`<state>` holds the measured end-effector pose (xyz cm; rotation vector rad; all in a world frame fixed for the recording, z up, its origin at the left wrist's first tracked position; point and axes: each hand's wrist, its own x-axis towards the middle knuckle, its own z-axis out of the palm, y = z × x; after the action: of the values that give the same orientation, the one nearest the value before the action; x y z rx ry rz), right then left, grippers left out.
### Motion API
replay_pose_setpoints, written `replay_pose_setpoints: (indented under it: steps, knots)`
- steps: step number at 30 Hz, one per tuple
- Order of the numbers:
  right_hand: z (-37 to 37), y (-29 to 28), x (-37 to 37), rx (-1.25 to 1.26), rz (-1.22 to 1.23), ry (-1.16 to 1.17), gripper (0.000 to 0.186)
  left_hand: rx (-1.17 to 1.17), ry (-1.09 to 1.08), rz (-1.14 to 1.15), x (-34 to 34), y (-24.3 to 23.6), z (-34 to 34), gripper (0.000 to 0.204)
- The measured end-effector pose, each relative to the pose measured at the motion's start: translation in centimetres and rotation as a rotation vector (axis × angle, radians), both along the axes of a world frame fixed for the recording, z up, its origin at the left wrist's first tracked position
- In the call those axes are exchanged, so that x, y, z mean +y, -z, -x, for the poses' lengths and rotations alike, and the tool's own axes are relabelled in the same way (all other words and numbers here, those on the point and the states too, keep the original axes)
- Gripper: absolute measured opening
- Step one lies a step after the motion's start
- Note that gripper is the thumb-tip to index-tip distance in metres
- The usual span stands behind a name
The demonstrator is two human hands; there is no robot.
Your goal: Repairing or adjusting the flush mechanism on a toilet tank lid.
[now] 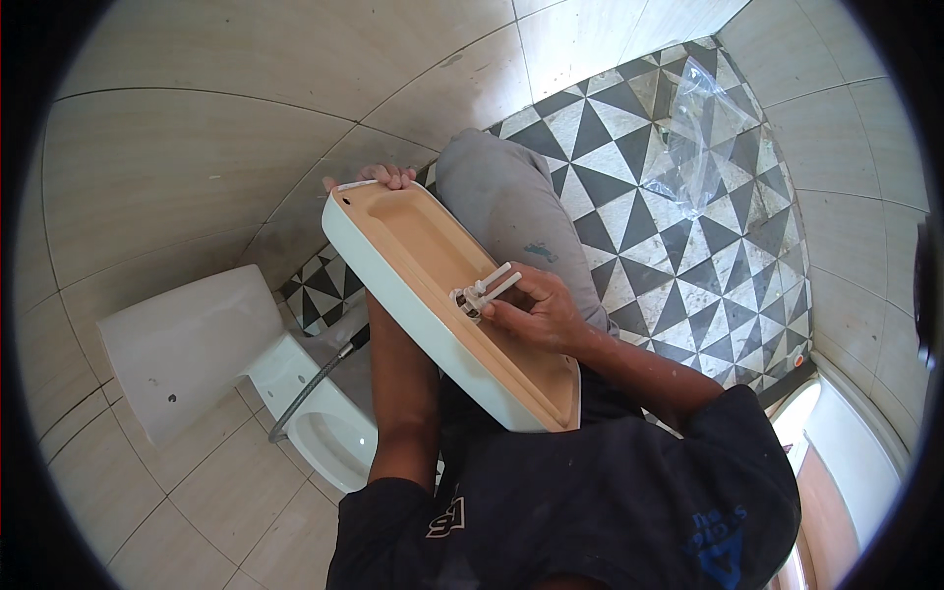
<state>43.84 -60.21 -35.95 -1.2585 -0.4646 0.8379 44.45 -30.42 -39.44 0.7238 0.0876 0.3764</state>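
A toilet tank lid (457, 364) lies tilted across my lap, its tan unglazed underside facing up and its white glazed side wall toward me. My left forearm passes beneath it. Fingers of my left hand (388, 177) curl over the lid's far end, closed on it. With my right hand (536, 312) I pinch a flush button assembly (470, 299) at the middle of the lid. Two pale rods (500, 282) stick out of it, beside my thumb and fingers. The part under the rods is partly hidden.
White ceramic toilet parts stand at the left: a boxy tank (187, 344) and a bowl-like piece (324, 433). A grey flexible hose (305, 393) crosses the bowl-like piece. A clear plastic bag (698, 147) lies on the black-and-white patterned floor (629, 236). Beige tiled walls (226, 98) are close by.
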Motion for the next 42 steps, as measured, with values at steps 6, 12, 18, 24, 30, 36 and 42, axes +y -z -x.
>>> replay_pose_setpoints:
  steps: [6, 12, 18, 24, 30, 36, 42]
  knots:
    - [-0.5, -0.1, -0.6, 0.110, 0.072, -0.137, 0.018, 0.021, -0.005, 0.019, -0.2, 0.0, 0.0, 0.088]
    - [-1.5, -0.6, 0.1, 0.329, -0.168, -0.091, 0.026, -0.008, 0.050, -0.015, 0.5, 0.5, -0.1, 0.088]
    - [-1.7, 2.1, -0.6, 0.362, -0.131, -0.226, 0.039, -0.017, 0.025, 0.031, 0.0, 0.4, 0.0, 0.088]
    - [-1.4, -1.3, 0.3, 0.392, -0.079, -0.061, 0.033, -0.016, -0.005, 0.033, -0.3, 0.0, 0.2, 0.087]
    - [-1.8, 1.5, -0.3, 0.334, -0.048, -0.288, 0.040, -0.048, 0.019, 0.007, -0.4, -0.3, 0.0, 0.086]
    - [-2.3, -0.5, -0.1, 0.347, -0.230, -0.036, 0.029, -0.064, 0.010, 0.031, -0.4, 0.0, -0.1, 0.086]
    - [-4.0, -2.8, 0.0, 0.209, 0.050, -0.117, 0.016, -0.054, 0.055, -0.017, 0.8, 0.6, 0.2, 0.084]
